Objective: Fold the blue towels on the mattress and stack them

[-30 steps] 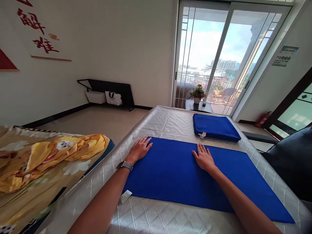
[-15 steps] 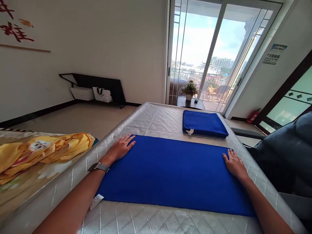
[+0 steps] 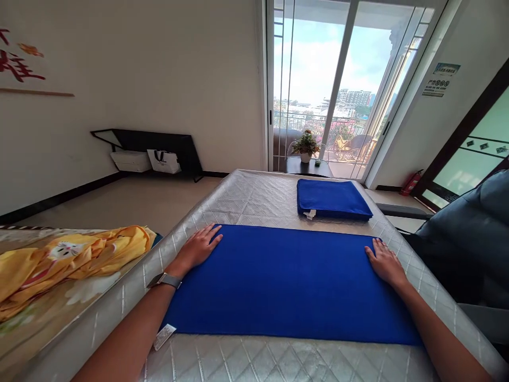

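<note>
Left of the left fingers, apart from them, lies a crumpled yellow cloth [image 3: 79,254]. The left hand [image 3: 195,249] rests on the blue mat's far left corner, fingers nearly together, thumb apart. Between both hands' fingers, the mat [image 3: 286,286] lies flat on the mattress [image 3: 246,204]. Beyond it, short of the right fingers, sits a folded blue stack [image 3: 334,198]. The right hand [image 3: 386,262], fingers slightly spread, has moved from mid-mat to its far right corner, so the hands now span it; neither grips.

Before you, mat [image 3: 286,286] across mattress [image 3: 254,199], tag [image 3: 164,337] at mat's near left corner. Stack [image 3: 334,199] behind mat, near mattress's far right corner. Beyond far edge, plant [image 3: 306,146] on small table [image 3: 295,167]. To your left, cloth [image 3: 99,254] on bed [image 3: 55,307].
</note>
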`<state>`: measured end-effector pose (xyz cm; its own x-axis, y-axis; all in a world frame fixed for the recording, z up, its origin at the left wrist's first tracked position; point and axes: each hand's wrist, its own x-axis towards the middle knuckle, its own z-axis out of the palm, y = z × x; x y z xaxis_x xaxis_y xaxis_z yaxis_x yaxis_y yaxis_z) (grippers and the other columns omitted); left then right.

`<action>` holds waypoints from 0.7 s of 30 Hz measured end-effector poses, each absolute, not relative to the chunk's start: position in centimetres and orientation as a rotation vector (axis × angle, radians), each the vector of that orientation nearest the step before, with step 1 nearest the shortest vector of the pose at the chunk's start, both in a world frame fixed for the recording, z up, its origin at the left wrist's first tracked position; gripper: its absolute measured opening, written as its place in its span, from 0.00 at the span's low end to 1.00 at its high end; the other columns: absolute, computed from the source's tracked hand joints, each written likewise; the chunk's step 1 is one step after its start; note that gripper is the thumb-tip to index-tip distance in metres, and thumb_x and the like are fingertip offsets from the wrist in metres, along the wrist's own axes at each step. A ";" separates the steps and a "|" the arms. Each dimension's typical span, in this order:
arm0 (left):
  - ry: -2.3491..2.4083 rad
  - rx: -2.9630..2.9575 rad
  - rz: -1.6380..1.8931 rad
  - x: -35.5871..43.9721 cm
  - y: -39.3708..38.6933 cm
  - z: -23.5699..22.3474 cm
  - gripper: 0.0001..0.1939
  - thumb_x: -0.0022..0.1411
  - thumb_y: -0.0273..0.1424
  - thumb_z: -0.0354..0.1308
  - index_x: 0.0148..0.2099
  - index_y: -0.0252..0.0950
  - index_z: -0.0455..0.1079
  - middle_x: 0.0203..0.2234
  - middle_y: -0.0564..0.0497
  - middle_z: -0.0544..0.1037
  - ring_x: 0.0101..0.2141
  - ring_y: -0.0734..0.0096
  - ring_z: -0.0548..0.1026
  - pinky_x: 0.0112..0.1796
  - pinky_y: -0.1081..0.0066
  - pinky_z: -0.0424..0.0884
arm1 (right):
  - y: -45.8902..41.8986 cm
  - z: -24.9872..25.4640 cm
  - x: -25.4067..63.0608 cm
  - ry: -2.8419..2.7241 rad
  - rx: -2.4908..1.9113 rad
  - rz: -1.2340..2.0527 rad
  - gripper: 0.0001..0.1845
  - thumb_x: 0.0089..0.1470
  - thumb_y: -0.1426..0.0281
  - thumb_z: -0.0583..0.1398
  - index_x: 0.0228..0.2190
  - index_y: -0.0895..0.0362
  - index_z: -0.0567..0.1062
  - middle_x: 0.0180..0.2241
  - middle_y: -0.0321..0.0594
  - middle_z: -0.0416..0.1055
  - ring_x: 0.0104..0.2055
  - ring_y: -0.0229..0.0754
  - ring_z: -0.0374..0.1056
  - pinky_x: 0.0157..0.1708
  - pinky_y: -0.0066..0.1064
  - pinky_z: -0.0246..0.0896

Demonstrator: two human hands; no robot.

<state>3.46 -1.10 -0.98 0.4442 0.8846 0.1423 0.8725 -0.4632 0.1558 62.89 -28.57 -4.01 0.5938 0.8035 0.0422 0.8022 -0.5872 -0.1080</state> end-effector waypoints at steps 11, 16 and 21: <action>1.599 2.650 0.390 4.0 -1.7 -1.2 0.33 0.74 0.48 0.40 0.70 0.34 0.60 0.69 0.42 0.60 0.68 0.53 0.57 0.67 0.52 0.51 | -28.1 -1.6 59.8 -1.369 -2.955 -0.330 0.36 0.66 0.62 0.38 0.68 0.68 0.57 0.71 0.50 0.50 0.74 0.54 0.41 0.70 0.53 0.30; 1.614 2.639 0.396 4.2 -2.1 -1.0 0.32 0.74 0.46 0.40 0.70 0.35 0.60 0.70 0.41 0.59 0.68 0.53 0.57 0.67 0.51 0.50 | -24.6 1.7 50.0 -1.564 -2.797 -0.427 0.34 0.66 0.69 0.38 0.67 0.70 0.58 0.70 0.54 0.52 0.73 0.55 0.43 0.70 0.50 0.28; 1.588 2.622 0.422 4.1 -2.1 -1.3 0.32 0.74 0.47 0.40 0.71 0.36 0.59 0.70 0.41 0.58 0.69 0.53 0.56 0.67 0.50 0.50 | -20.4 3.2 34.7 -1.960 -2.326 0.075 0.40 0.68 0.53 0.37 0.71 0.66 0.48 0.73 0.47 0.42 0.75 0.49 0.36 0.71 0.46 0.29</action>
